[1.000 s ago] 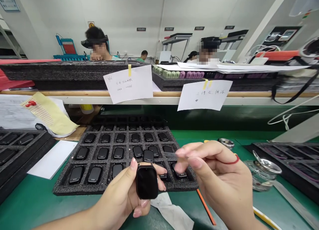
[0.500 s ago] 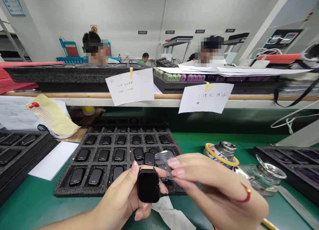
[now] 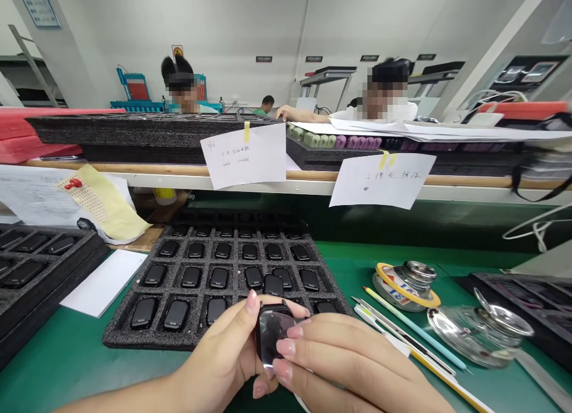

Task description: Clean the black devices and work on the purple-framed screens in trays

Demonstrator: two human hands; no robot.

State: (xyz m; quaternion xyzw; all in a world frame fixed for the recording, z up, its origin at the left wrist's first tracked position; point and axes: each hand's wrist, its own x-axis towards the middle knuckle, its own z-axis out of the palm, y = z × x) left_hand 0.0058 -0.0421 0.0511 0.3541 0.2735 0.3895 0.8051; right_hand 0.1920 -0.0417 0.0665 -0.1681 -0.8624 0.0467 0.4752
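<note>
My left hand (image 3: 232, 347) is closed round a black square smartwatch body (image 3: 263, 323), its screen facing up at me. Over that screen lies a clear film (image 3: 274, 335), and the fingertips of my right hand (image 3: 339, 359) press on its right side and lower edge. The right fingers hide part of the watch and film. Just behind my hands stands a black foam tray (image 3: 129, 339) whose pockets hold several more watch bodies (image 3: 177, 313). One watch body (image 3: 272, 285) rests across a divider there.
Right of my hands lie a light-blue pen (image 3: 440, 344), tweezers and other slim tools, a yellow-rimmed tape roll (image 3: 384, 276) and glass jars (image 3: 482, 335). Another foam tray (image 3: 96, 255) and a white pad (image 3: 105, 282) are at left. A shelf (image 3: 313, 183) crosses behind; co-workers sit beyond it.
My right hand has brought the clear film leftward and down onto the watch screen. The slim tools at right have come into view. A co-worker's arm now reaches over the shelf.
</note>
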